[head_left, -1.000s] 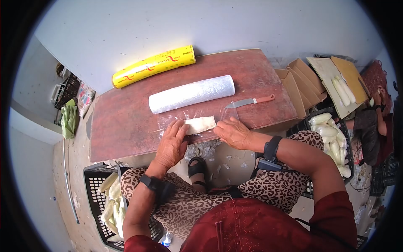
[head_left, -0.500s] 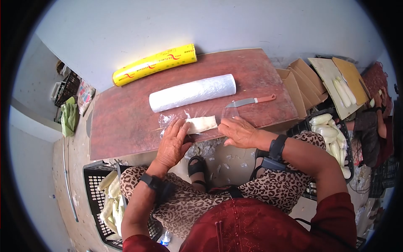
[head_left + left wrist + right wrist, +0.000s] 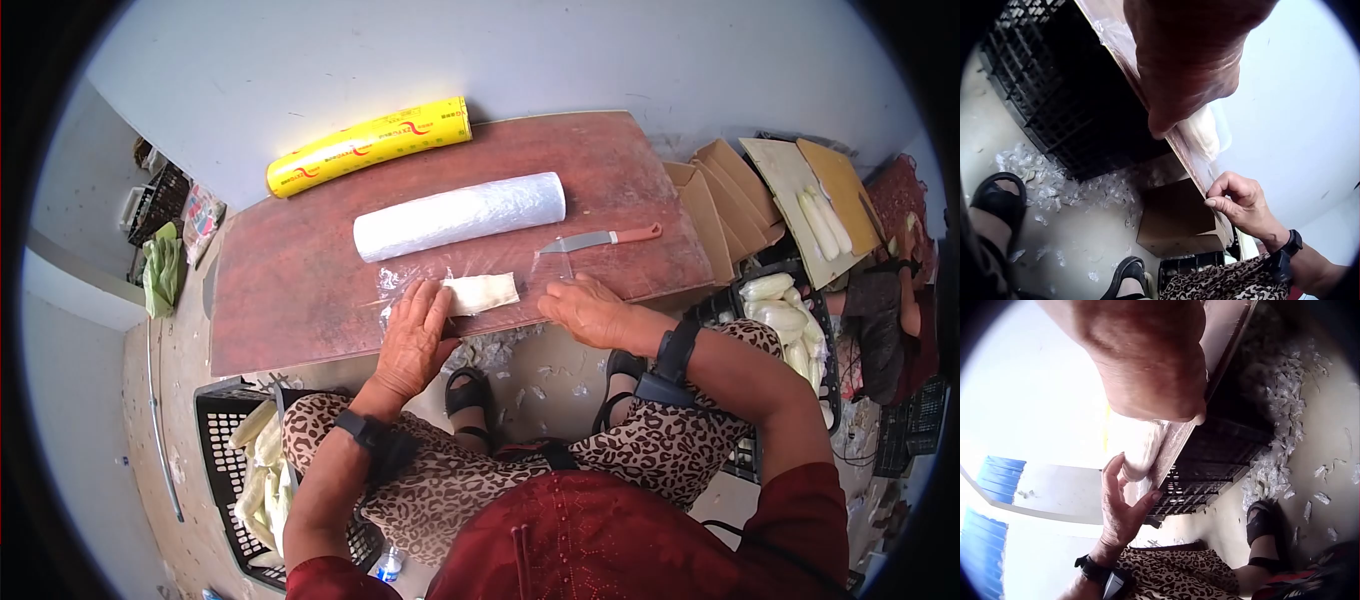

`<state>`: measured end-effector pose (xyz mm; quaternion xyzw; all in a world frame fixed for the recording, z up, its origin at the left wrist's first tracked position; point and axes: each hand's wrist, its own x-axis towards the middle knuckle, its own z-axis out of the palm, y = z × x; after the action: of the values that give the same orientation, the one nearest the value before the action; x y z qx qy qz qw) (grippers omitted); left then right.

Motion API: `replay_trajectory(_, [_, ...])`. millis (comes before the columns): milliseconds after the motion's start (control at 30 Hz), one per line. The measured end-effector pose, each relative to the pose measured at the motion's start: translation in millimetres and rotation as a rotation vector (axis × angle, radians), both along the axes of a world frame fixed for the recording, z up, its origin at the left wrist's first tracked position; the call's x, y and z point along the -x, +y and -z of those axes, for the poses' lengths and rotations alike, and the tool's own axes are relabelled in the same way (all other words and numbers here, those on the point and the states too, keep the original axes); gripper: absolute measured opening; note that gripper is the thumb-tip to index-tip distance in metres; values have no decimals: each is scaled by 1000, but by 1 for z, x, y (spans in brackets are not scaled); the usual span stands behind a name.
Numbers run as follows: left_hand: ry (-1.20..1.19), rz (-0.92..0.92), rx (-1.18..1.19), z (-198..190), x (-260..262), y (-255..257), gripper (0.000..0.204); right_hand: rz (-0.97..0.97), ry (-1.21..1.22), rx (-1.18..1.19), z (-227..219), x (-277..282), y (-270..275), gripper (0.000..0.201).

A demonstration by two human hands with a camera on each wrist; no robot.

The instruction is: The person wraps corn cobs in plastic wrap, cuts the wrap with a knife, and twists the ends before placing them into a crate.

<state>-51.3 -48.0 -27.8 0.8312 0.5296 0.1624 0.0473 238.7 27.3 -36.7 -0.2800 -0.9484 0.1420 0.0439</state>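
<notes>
A pale, flattish piece (image 3: 482, 294) lies on clear film (image 3: 549, 267) near the front edge of the reddish table. Across its left end rest the fairly straight fingers of the left hand (image 3: 412, 338), its thumb by the table edge. To the right of the piece, apart from it, the right hand (image 3: 588, 312) pinches the film's edge; in the left wrist view that hand (image 3: 1244, 203) has thumb and index finger together. The left hand (image 3: 1121, 512) shows spread thumb and fingers at the pale piece (image 3: 1141, 447) in the right wrist view.
Behind the hands lie a white film roll (image 3: 460, 215), a yellow printed roll (image 3: 370, 145) and a knife (image 3: 600, 240). Crates of pale vegetables (image 3: 262, 480) stand at both sides. Cardboard (image 3: 720, 200) is at the right, with another person (image 3: 880, 330) beyond. Film scraps litter the floor.
The right hand has moved right, away from the pale piece, drawing the film edge with it. The left hand has stayed on the piece's left end.
</notes>
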Motion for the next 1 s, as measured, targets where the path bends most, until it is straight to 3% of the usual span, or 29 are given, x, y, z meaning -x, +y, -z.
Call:
replay_trajectory(167, [-6,-11,4,2,0,1,78,25,-75,-22,-6,1,1,13])
replay_trajectory(367, [-15,-9,-18,4,1,1,79,91,-62,75,-27,0,1,41])
replay_trajectory(467, [-24,0,-18,7,3,2,79,32,-77,-21,-27,-10,0,45])
replay_trajectory(567, [-32,3,-40,6,2,2,82,76,-90,-12,-17,-15,2,43])
replay_trajectory(767, [-23,-5,-37,7,2,1,82,94,-14,206,-16,-21,12,20])
replay_trajectory(1000, [-12,-11,-29,6,2,1,81,117,-19,208,-20,-21,14,4])
